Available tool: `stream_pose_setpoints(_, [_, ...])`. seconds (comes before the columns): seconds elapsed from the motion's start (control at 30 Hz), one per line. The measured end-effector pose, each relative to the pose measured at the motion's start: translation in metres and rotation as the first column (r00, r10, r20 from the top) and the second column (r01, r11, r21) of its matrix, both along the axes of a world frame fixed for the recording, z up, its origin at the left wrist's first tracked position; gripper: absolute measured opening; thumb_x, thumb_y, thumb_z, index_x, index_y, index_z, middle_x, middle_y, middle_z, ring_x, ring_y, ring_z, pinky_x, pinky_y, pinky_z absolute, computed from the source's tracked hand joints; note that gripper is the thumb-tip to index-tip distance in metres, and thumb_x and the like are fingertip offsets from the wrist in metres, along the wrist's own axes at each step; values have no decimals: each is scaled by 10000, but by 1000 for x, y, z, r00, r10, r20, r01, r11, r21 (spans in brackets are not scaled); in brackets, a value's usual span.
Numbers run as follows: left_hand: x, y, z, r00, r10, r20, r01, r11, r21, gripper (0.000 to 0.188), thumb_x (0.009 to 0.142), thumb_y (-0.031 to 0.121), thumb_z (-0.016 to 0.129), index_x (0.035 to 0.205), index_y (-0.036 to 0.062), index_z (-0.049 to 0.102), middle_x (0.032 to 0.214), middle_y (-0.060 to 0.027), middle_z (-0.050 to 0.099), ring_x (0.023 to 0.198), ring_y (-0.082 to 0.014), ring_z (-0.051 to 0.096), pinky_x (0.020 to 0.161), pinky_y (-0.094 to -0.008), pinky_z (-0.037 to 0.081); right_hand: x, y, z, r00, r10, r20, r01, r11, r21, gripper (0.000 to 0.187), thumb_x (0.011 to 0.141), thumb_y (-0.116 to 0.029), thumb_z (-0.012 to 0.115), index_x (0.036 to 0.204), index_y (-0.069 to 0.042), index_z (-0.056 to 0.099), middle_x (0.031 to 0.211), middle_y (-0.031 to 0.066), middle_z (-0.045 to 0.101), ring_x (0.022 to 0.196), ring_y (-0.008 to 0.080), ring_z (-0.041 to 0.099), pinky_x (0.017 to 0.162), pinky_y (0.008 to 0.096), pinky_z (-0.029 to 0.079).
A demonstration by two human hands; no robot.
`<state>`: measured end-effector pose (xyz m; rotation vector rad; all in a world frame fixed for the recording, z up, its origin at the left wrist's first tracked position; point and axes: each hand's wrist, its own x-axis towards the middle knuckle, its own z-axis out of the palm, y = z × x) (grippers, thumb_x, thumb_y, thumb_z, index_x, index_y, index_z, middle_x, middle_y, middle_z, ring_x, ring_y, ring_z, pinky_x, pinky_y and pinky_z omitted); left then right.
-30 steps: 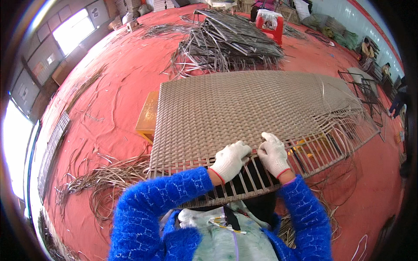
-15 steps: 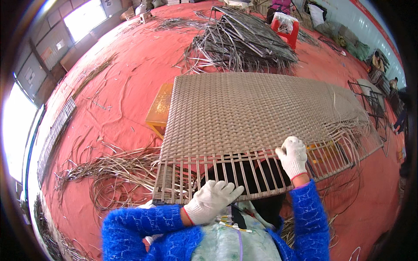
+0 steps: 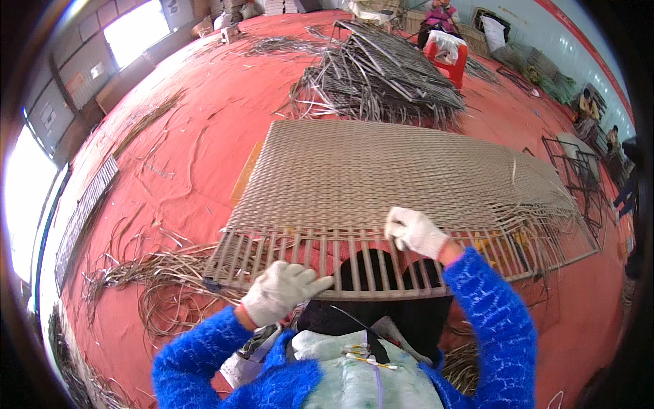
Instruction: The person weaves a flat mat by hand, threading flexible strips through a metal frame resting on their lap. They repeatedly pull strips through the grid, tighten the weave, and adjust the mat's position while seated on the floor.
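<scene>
A brown wicker panel [image 3: 381,170] slants across in front of me, its far part closely woven and its near strip showing bare upright bars. My left hand [image 3: 279,293], in a white knit glove, grips the near rail [image 3: 381,295] toward its left end, the fingers lying over the bars. Also gloved, my right hand [image 3: 414,233] is closed at the edge of the weave, right of the middle. Whatever strand it pinches is too small to make out. Loose strand ends [image 3: 538,215] bunch at the panel's right side.
A yellow stool [image 3: 244,176] partly shows beneath the panel's left side. Loose brown strands [image 3: 153,273] tangle on the red floor to the left. Beyond the panel lies a stack of dark woven frames [image 3: 388,78], near a red stool [image 3: 451,71]. Other people sit farther off.
The panel's near edge has shifted left and toward me. My left hand has moved left with the rail, and my right hand has moved left along the weave edge.
</scene>
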<state>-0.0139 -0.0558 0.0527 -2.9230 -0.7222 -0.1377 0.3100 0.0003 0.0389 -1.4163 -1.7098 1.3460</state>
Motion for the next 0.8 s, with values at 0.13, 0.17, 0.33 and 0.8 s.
stream_pose_setpoints(0.13, [-42,12,-15,991,116,-71,-114,993,32,401,791,196,569,1186,256,603,892,62,589,803,-147,604,730,-317,484,-24,22,-23,980,200,-13,-192,954,229,157,966,-181,519,847,-82,542,692,14,562,528,123,499,500,295,428])
stream_pose_setpoints(0.17, [-48,15,-17,995,99,10,-99,993,63,388,768,198,586,1151,238,634,880,49,604,783,-156,609,690,-321,493,-22,28,-27,964,220,-151,-185,959,217,154,967,-171,515,840,-86,530,695,10,554,513,112,473,474,283,405])
stream_pose_setpoints(0.33, [-59,17,-22,992,123,30,-123,992,-16,412,737,172,597,1139,227,667,949,33,649,814,-183,630,696,-333,516,57,22,-20,878,-220,-425,145,969,-201,145,976,-122,500,835,-89,489,744,16,561,487,52,383,415,201,311])
stream_pose_setpoints(0.8, [138,87,-3,586,606,538,331,427,-842,228,924,130,590,1109,8,643,974,-77,674,842,-172,628,769,-298,505,5,-21,45,939,-129,-319,261,870,418,89,967,-55,525,904,-38,586,993,53,667,732,65,564,696,231,499])
